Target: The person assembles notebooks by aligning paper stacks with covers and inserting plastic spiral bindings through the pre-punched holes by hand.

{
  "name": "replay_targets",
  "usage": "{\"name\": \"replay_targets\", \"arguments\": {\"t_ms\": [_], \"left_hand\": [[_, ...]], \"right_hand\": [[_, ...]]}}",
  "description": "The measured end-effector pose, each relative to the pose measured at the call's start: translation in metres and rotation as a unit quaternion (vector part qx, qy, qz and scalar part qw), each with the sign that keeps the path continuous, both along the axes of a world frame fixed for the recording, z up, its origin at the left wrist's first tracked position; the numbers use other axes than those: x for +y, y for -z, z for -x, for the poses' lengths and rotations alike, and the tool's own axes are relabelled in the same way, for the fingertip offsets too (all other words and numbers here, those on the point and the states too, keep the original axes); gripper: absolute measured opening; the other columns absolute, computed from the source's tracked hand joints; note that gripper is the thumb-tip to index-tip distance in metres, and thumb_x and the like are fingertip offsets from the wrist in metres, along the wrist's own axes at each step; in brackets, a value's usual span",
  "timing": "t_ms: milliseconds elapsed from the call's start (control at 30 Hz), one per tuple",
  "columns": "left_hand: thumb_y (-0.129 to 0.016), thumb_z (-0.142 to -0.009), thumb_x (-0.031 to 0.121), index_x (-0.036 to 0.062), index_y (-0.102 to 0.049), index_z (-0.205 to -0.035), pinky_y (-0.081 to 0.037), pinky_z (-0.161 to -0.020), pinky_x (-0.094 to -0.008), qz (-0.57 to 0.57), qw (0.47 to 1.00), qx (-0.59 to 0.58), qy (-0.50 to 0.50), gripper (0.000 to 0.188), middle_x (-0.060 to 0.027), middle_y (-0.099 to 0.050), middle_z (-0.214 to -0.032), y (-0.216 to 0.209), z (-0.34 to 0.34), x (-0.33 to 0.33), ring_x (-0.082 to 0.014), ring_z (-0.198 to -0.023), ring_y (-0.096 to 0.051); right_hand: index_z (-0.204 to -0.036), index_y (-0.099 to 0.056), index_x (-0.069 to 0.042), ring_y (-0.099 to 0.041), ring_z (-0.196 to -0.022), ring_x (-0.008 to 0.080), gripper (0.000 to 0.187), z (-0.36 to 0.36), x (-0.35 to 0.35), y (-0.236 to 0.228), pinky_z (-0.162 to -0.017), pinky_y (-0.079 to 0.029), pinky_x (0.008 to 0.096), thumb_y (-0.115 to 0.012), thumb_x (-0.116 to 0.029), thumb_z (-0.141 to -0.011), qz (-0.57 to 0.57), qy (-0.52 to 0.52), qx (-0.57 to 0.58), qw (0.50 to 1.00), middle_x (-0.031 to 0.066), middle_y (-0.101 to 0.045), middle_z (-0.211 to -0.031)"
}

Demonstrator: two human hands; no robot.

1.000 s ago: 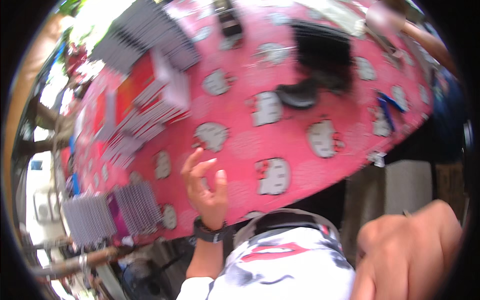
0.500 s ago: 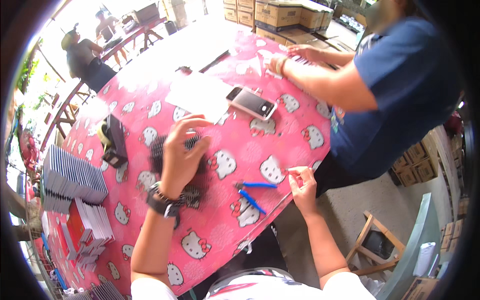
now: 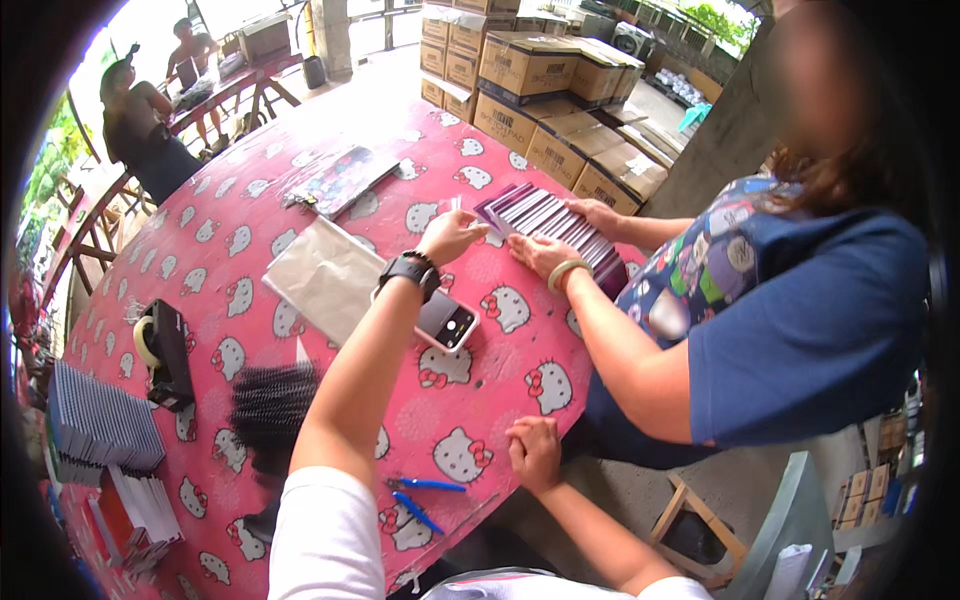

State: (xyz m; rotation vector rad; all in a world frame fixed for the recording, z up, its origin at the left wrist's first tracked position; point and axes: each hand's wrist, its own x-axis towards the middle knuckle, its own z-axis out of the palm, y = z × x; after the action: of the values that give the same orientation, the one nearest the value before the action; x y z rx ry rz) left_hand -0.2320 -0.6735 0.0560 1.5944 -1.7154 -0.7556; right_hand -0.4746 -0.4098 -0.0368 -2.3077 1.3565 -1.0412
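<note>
My left hand (image 3: 452, 238), wearing a black watch (image 3: 412, 272), reaches over the table with fingers pinched together. A small pale thing shows at the fingertips, too small to name. Just right of it is a row of purple-edged notebooks (image 3: 545, 222), which a co-worker's hands (image 3: 545, 258) hold. Under my left wrist lies a phone (image 3: 447, 325), partly hidden by it. My right hand (image 3: 535, 453) rests at the table's near edge, fingers curled in; whatever they hold, if anything, is hidden. Blue-handled cutters (image 3: 425, 500) lie to its left.
Black spiral coils (image 3: 265, 410) are heaped left of my left arm. Further left stand a tape dispenser (image 3: 168, 355) and stacks of notebooks (image 3: 105, 420). Brownish paper (image 3: 325, 278) and a patterned cover (image 3: 345, 182) lie further back. Cartons (image 3: 540, 75) are piled beyond the pink table (image 3: 520, 370).
My left hand has moved from above the coils forward and right, toward the co-worker's notebooks. My right hand has curled in at the table edge. The view has shifted, showing more of the notebooks.
</note>
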Motion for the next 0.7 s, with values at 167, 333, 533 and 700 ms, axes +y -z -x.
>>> {"name": "replay_targets", "arguments": {"t_ms": [167,333,533,700], "left_hand": [[-0.057,-0.086,0.038,-0.0021,-0.063,-0.100,-0.047,-0.070,-0.0338,-0.031,0.999,0.040,0.000,0.043,-0.0126,-0.067,-0.085,0.032,0.030,-0.106,-0.0194,-0.079,-0.063],[-0.052,-0.082,0.055,0.0006,-0.069,-0.083,-0.049,-0.066,-0.0384,-0.082,0.995,-0.058,-0.018,0.057,-0.0175,-0.066,-0.074,0.067,0.027,-0.179,-0.0265,-0.071,-0.064],[-0.051,-0.079,0.064,-0.0042,-0.066,-0.093,-0.051,-0.073,-0.0353,-0.140,0.989,-0.013,0.035,0.071,-0.0209,-0.066,-0.086,0.068,0.038,-0.191,-0.0278,-0.082,-0.065],[-0.055,-0.078,0.062,-0.0046,-0.060,-0.109,-0.043,-0.086,-0.0366,-0.236,0.964,0.116,0.046,0.074,-0.0164,-0.063,-0.107,0.042,0.027,-0.170,-0.0260,-0.097,-0.060]], "right_hand": [[-0.083,-0.059,-0.011,-0.051,-0.087,0.0269,0.015,0.001,-0.002,0.002,-0.078,-0.042,0.0383,-0.059,-0.007,-0.070,-0.009,0.006,0.021,1.000,0.0068,-0.056,-0.093],[-0.085,-0.061,-0.012,-0.052,-0.087,0.0246,0.017,0.001,-0.001,-0.002,-0.076,-0.042,0.0364,-0.061,-0.008,-0.069,-0.026,0.006,0.029,0.999,0.0039,-0.056,-0.094],[-0.088,-0.061,-0.012,-0.052,-0.084,0.0240,0.021,0.004,0.001,-0.012,-0.076,-0.041,0.0355,-0.062,-0.005,-0.068,-0.061,0.016,0.052,0.997,0.0047,-0.056,-0.095],[-0.087,-0.061,-0.012,-0.052,-0.084,0.0241,0.021,0.001,0.000,-0.004,-0.076,-0.041,0.0349,-0.062,-0.006,-0.068,-0.057,0.018,0.054,0.997,0.0047,-0.056,-0.094]]}}
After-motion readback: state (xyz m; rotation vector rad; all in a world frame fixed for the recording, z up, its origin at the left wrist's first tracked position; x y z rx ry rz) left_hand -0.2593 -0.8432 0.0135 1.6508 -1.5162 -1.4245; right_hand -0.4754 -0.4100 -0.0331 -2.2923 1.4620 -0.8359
